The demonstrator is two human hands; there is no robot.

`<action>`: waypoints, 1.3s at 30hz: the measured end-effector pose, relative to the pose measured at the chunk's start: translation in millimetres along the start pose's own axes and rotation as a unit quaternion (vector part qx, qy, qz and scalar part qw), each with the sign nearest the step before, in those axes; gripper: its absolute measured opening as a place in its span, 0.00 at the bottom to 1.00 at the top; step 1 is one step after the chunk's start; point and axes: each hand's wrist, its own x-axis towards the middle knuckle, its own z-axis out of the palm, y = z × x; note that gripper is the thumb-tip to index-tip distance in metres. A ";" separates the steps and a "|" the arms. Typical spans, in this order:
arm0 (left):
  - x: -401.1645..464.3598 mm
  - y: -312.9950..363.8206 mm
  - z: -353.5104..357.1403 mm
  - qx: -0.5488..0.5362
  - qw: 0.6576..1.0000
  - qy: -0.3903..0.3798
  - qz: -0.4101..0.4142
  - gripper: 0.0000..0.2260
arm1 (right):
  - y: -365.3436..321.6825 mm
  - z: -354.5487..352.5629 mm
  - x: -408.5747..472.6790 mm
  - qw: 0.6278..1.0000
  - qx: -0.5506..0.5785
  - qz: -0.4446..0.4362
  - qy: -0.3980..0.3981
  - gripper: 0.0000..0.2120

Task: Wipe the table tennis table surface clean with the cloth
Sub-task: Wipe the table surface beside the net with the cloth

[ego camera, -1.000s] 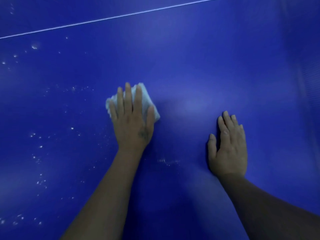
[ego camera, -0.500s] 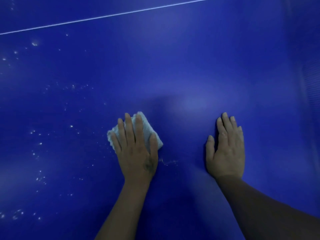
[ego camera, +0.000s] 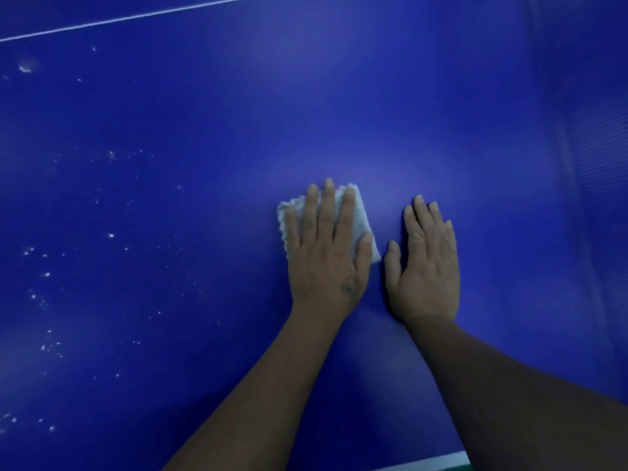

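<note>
- Head view: the left hand (ego camera: 328, 253) lies flat, palm down, on a white cloth (ego camera: 362, 220), its fingers straight and slightly spread, pointing away from the person.
- Its grip is wide: the fingers press the cloth onto the blue worktop (ego camera: 441, 113) and do not curl round it.
- The cloth sits a little right of the middle of the view, under the left hand; its frayed edge shows past the little finger on the left, and a corner shows beside the thumb on the right.
- The right hand (ego camera: 424, 263) rests flat on the bare worktop just beside the cloth, palm down, fingers straight and close together, the thumb set apart toward the cloth. Its grip is wide too and holds nothing.
- Both forearms are bare and come up from the lower edge of the view, the left one slanting in from lower left, the right one from lower right.
- No writing or brand can be read on anything.
- White specks (ego camera: 111, 235) are scattered over the left part of the worktop, well apart from the hands.
- A thin white line (ego camera: 136, 18) crosses the worktop at the far top left, and a white edge stripe (ego camera: 438, 461) shows at the near bottom.
</note>
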 end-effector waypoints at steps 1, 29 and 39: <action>-20.6 2.2 0.8 -0.005 1.000 -0.003 0.021 0.30 | 0.1 0.4 -0.1 1.000 0.001 0.000 0.004 0.26; -23.9 -55.5 -3.8 0.018 0.998 0.015 0.064 0.30 | 20.7 -36.2 -106.8 1.000 -0.013 0.003 -0.026 0.25; -197.3 -51.5 -2.5 0.025 0.991 0.012 -0.134 0.30 | 22.7 -36.8 -106.4 0.997 -0.034 0.014 -0.066 0.27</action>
